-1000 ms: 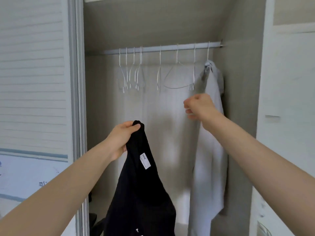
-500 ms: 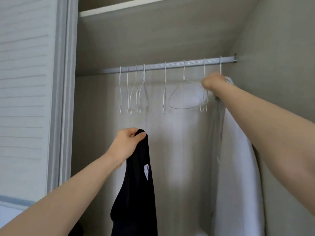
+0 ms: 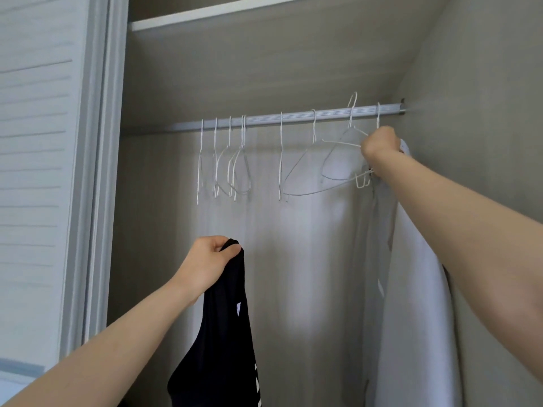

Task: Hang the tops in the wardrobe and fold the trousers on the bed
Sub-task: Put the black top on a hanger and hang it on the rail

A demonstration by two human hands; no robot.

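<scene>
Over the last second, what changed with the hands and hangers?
The right hand rose from mid-wardrobe to the rail, gripped a wire hanger and is lifting its hook off. The left hand kept holding the black top.

The black top [image 3: 223, 342] ran off the bottom edge, so its lower part and the white marks on it could not be made out. Its small label [image 3: 238, 309] was too small to read. The white garment [image 3: 411, 318] at the right was also cut by the bottom edge, and the right forearm covered its shoulder. The right hand [image 3: 380, 148] hid its own fingers and the part of the white hanger [image 3: 340, 160] it held. Both arms left the picture at the near edges.
</scene>
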